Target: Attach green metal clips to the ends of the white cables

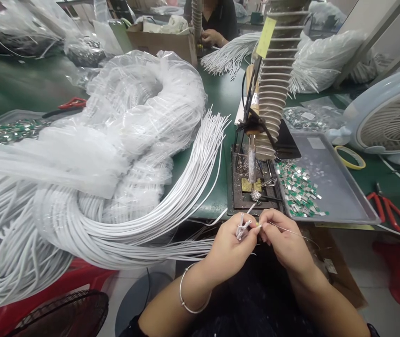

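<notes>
My left hand (233, 245) is closed around several white cable ends (243, 227), which poke up between thumb and fingers. Against it, fingertips almost touching, my right hand (284, 241) pinches a thin wire (294, 232) that trails off to the right. What lies between the two sets of fingertips is too small to make out. Just beyond the hands, a soldering iron (252, 161) points down in its stand (238, 201), its tip over a yellow sponge (247, 185). A thick bundle of white cables (144, 229), partly wrapped in clear plastic, reaches from the left towards my left hand.
To the right, a grey tray (340, 187) holds small green-and-metal connector boards (300, 189). Red-handled scissors (389, 208), yellow tape (350, 157) and a fan (393, 112) stand beyond it. A ribbed hose (277, 84) hangs above the iron. Another person's hand (212, 37) shows across the table.
</notes>
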### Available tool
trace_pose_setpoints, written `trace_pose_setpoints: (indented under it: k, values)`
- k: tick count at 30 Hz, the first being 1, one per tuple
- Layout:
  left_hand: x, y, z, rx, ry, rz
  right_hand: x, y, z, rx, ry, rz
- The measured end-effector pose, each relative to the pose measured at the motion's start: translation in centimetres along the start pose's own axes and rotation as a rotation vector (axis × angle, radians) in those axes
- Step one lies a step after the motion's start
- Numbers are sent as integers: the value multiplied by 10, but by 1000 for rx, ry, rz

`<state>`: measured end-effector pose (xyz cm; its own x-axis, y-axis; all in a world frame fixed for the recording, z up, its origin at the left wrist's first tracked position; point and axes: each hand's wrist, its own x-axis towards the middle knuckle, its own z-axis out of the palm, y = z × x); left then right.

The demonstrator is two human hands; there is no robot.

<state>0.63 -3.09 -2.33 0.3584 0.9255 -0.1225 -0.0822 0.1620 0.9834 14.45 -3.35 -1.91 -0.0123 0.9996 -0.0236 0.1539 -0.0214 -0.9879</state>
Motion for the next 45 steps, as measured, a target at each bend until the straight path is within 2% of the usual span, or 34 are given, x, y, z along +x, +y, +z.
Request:
trace_pose_setpoints:
  k: [3,6,12,14,16,19,23,26,31,34,36,37,39,45]
  values:
    - [0,-2,0,-6,12,-25,-1,-5,-2,-60,-25,21]
    - [0,-2,0,-37,-1,-61,-2,-5,-5,-143,-44,-26]
    - [0,0,-4,-94,-46,-83,-4,2,-12,-336,-71,-365]
    - [-1,0,-5,-95,-75,-98,-6,1,-14,-357,-88,-438]
    - [-1,0,-6,-91,-116,-114,-7,-1,-17,-341,-109,-428]
    - [-2,-1,-7,-88,-154,-132,-9,-2,-23,-218,-86,-316]
    - [-1,-1,-9,-79,-136,-129,-11,1,-35,-15,-42,-208]
    - [0,1,-9,-81,-101,-125,-16,5,-43,-16,62,-186]
    - [1,1,-10,-118,-33,-145,-21,4,-50,-8,377,-97]
    - [1,-3,-11,-130,-6,-151,-12,1,-58,-279,555,-207]
    - [2,-6,-12,-145,4,-157,-2,0,-66,-554,597,-351]
    - [2,-7,-12,-154,8,-159,4,0,-70,-663,573,-397]
    - [2,-8,-12,-165,28,-163,14,1,-77,-809,467,-385]
    - [3,-7,-10,-188,67,-169,32,-5,-82,-1025,248,-153]
